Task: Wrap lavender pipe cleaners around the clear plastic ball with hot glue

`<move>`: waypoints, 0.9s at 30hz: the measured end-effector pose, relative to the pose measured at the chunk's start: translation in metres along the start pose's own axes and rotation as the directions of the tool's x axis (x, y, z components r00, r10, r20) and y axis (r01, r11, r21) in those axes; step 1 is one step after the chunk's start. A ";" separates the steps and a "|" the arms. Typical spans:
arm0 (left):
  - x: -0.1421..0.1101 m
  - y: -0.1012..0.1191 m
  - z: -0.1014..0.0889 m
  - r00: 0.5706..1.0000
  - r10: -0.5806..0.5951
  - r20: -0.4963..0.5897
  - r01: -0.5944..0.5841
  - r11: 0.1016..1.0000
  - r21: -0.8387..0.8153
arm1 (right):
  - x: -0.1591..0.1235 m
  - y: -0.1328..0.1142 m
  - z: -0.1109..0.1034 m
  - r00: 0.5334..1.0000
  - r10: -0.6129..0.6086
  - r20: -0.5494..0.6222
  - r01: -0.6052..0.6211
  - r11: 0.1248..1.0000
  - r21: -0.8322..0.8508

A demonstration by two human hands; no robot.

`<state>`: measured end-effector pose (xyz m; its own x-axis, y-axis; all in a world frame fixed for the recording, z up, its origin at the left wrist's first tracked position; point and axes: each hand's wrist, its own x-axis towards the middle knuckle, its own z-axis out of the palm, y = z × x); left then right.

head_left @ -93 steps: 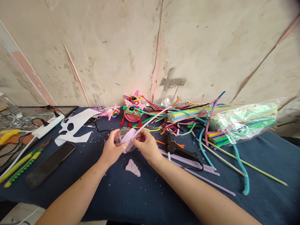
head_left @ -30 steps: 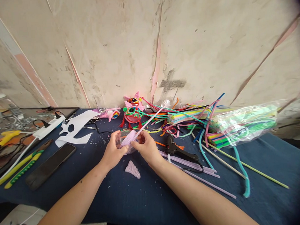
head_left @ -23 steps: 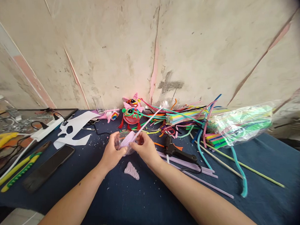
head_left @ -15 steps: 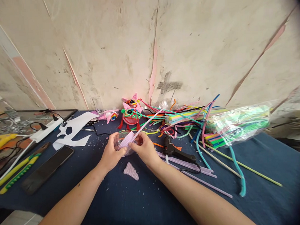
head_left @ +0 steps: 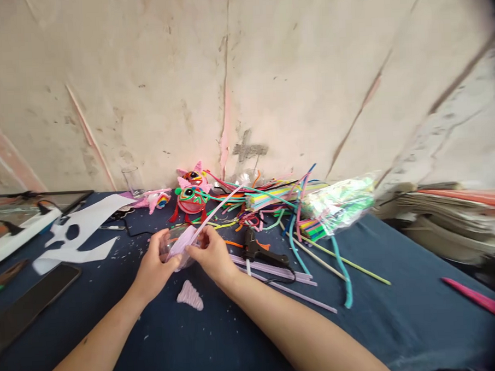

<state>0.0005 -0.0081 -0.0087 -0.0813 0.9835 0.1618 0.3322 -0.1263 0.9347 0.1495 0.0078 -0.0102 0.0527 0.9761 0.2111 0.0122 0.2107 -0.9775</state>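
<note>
Both hands grip a clear, rounded plastic shell [head_left: 167,242] above the cloth. My left hand [head_left: 152,269] is closed on its left side, thumb near the lower edge. From the right, my right hand [head_left: 215,258] closes on the shell, its thumb against a lilac pipe-cleaner patch [head_left: 182,243] lying over the plastic. One loose lilac pipe cleaner [head_left: 220,205] sticks up from that patch toward the upper right. Just below the hands, a lilac wrapped triangle [head_left: 190,296] lies on the cloth. The fingers behind the shell are partly hidden.
A black glue gun [head_left: 262,250] lies right of my hands, beside lilac pipe cleaners [head_left: 305,298]. Behind are pink animal-faced ornaments [head_left: 190,199] and a bagged bundle of pipe cleaners [head_left: 340,203]. Cut white sheet [head_left: 88,214] and a phone [head_left: 35,304] lie left.
The view has swung to the right, so the table things appear farther left and a pink object shows at the right. Both hands keep their hold on the shell, with little visible change.
</note>
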 end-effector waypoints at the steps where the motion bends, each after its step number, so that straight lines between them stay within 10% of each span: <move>1: 0.001 -0.001 -0.001 1.000 0.004 0.004 -0.004 1.000 0.007 | 0.000 0.000 0.000 1.000 0.011 -0.001 -0.011 1.000 -0.001; 27: 0.014 -0.025 -0.007 1.000 0.030 0.009 -0.030 0.995 0.099 | 0.001 -0.007 0.000 0.999 0.030 -0.032 -0.032 0.997 -0.068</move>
<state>-0.0159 0.0076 -0.0275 -0.0632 0.9804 0.1866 0.4255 -0.1427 0.8936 0.1496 0.0075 -0.0028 0.0855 0.9796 0.1816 0.0783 0.1751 -0.9814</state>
